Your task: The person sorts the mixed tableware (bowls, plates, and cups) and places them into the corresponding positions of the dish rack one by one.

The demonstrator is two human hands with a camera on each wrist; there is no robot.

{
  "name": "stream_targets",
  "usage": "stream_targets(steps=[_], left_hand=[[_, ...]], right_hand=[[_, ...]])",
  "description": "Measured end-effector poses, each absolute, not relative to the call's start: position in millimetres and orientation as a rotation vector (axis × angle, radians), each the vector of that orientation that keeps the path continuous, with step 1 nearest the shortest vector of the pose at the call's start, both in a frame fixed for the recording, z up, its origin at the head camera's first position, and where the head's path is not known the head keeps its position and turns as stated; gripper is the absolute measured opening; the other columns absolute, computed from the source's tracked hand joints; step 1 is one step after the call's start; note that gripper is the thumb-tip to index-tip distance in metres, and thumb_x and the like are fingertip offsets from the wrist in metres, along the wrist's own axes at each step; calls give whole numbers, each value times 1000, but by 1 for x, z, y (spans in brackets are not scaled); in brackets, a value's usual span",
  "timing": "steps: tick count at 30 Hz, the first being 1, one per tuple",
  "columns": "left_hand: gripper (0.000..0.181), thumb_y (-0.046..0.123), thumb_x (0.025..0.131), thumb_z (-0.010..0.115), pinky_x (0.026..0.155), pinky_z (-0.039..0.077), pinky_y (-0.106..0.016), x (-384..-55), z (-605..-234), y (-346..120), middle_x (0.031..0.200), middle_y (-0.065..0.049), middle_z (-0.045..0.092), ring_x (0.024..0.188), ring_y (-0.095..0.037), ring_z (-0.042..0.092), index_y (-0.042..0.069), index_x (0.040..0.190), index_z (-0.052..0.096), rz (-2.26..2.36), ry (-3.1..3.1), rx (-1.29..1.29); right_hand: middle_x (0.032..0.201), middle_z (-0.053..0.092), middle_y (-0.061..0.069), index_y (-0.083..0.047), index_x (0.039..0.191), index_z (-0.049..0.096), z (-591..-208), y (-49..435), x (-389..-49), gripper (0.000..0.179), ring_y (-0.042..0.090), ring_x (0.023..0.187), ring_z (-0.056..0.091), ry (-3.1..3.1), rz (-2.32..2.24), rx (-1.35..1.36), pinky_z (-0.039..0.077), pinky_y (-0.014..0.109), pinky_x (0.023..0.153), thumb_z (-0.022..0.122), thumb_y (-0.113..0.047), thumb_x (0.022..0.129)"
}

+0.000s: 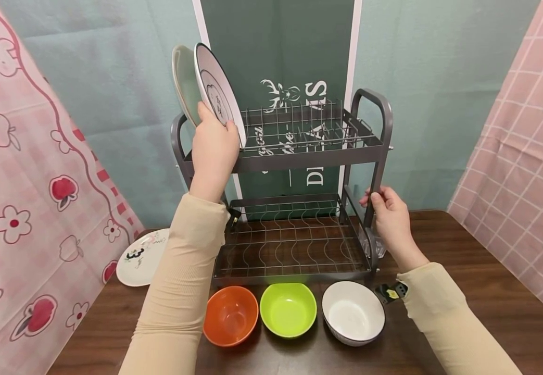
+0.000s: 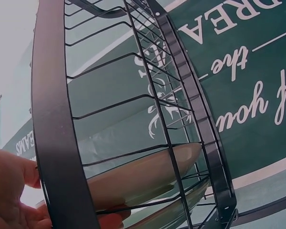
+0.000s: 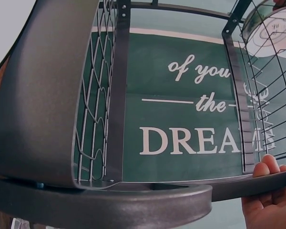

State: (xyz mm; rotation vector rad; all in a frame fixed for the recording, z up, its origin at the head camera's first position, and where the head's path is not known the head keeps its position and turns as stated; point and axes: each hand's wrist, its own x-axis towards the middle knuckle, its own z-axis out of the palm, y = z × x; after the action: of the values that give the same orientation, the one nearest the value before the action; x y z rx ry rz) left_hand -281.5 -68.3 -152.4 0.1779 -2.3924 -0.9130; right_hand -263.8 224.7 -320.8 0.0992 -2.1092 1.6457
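At the left end of the dish rack's (image 1: 308,156) upper tier, my left hand (image 1: 215,148) pinches a white plate (image 1: 224,88) with a dark rim and black characters. The plate stands on edge, tilted, its bottom among the wires. Just left of it leans a pale green plate (image 1: 184,78). From below, the left wrist view shows the held plate's underside (image 2: 133,179) behind the wires, with the left thumb by the rack's front bar. My right hand (image 1: 393,219) grips the rack's right front post, fingers wrapped around it in the right wrist view.
Before the rack stand an orange bowl (image 1: 231,317), a lime green bowl (image 1: 288,311) and a white bowl (image 1: 353,313). A white patterned plate (image 1: 142,258) lies on the table at left. Clear glassware (image 1: 378,245) sits behind the rack's right side. Wires form the lower tier (image 1: 294,239).
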Motion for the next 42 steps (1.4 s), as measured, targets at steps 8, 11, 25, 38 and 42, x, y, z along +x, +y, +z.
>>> stream_targets(steps=[8,11,25,38,42], left_hand=[[69,33,95,39,75,50,-46,-275,-153,-69,125,-16,58,100,-28,63,8,148,3,-907,-2402,182],[69,35,95,38,77,50,-46,-273,-154,-70,127,-15,57,103,-28,62,8,148,4,-896,-2403,174],[65,39,95,39,82,49,-45,-257,-161,-74,138,-6,49,113,-23,57,14,149,11,-866,-2389,107],[56,34,95,42,65,45,-39,-235,-174,-79,137,-3,51,87,-25,61,16,145,27,-862,-2368,32],[54,35,95,42,78,47,-42,-230,-179,-83,137,-1,51,108,-22,58,16,144,29,-878,-2359,32]], right_hand=[[78,58,-20,-5,106,53,-320,223,-265,23,-1,84,55,-2081,1661,103,40,19,77,40,-22,99],[77,59,-20,-5,106,53,-320,223,-265,22,-1,84,56,-2079,1668,95,40,18,76,40,-21,99],[78,58,-20,-11,105,53,-321,224,-267,20,-2,85,55,-2101,1652,75,39,18,77,39,-23,99],[78,58,-21,-7,108,53,-320,225,-265,24,-3,86,54,-2119,1633,65,40,18,76,38,-24,100],[78,58,-21,-7,108,53,-319,223,-264,23,-3,85,55,-2117,1639,56,40,18,76,39,-23,99]])
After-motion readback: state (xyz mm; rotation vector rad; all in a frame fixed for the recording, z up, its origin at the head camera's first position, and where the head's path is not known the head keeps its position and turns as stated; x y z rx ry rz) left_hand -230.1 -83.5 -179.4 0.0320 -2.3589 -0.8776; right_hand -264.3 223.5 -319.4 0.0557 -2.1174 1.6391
